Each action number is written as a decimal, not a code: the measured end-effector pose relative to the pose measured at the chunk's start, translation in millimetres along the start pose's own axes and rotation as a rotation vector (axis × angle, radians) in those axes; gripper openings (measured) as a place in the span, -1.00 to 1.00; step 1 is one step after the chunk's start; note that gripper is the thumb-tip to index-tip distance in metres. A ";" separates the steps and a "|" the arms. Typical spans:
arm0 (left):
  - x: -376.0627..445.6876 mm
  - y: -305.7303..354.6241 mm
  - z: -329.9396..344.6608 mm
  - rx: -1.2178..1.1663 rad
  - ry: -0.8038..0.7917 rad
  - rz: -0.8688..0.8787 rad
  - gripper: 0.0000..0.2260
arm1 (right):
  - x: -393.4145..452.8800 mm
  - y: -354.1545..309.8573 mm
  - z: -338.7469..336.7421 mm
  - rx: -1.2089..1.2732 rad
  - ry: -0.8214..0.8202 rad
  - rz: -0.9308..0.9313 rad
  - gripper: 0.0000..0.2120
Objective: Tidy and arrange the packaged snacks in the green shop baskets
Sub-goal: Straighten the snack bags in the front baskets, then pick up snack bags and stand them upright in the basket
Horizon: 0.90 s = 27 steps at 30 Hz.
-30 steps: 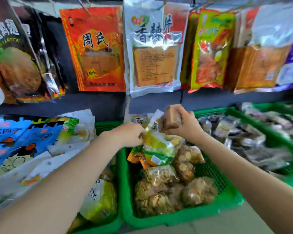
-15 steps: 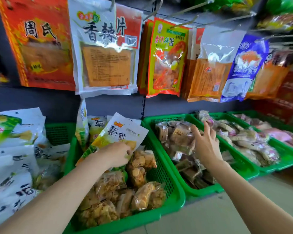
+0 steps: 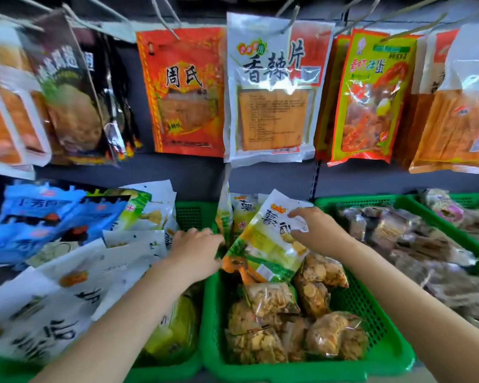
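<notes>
Since half a second ago the right hand has left the brown-packet basket on the right and come over to the white-and-green snack bag. Its fingers curl over the bag's upper right edge and pinch it; the thumb is hidden under the packet. That bag leans tilted at the back of the middle green basket, its lower corner resting on clear packets of fried snacks heaped nearer the wrist. More bags of the same print stand just beyond the fingertips, partly covered.

At the bag's left edge sits the left hand, knuckles up; its fingertips disappear behind the packet, so whether they grip it or only press against it cannot be told. Left of that hand, blurred white packets and blue packets overlap, hiding most of the left basket. Hanging packs above are cut off at the top.
</notes>
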<state>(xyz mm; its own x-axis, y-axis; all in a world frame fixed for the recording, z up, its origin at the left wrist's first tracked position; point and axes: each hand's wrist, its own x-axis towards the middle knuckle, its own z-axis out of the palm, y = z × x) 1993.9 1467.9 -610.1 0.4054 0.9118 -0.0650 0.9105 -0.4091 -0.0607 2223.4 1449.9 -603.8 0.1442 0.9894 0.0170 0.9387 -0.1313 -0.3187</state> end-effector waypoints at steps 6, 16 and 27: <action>-31.0 -66.3 -1.1 0.210 -0.384 -0.282 -0.26 | 11.6 -15.5 40.1 0.514 0.114 0.455 -0.06; -15.7 -97.9 11.7 0.040 -0.463 -0.331 -0.38 | -24.7 -114.9 -2.8 0.591 0.616 -0.233 -0.81; -11.6 -114.7 8.2 -0.023 -0.480 -0.226 -0.38 | 48.2 -197.5 42.0 0.512 0.501 -0.410 -0.77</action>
<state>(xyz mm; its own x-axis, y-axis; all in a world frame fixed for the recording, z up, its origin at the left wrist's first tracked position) 1884.1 1504.0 -610.6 0.1206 0.8568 -0.5013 0.9746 -0.1982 -0.1044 2031.8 1526.1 -579.8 0.0576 0.7920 0.6078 0.7059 0.3982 -0.5858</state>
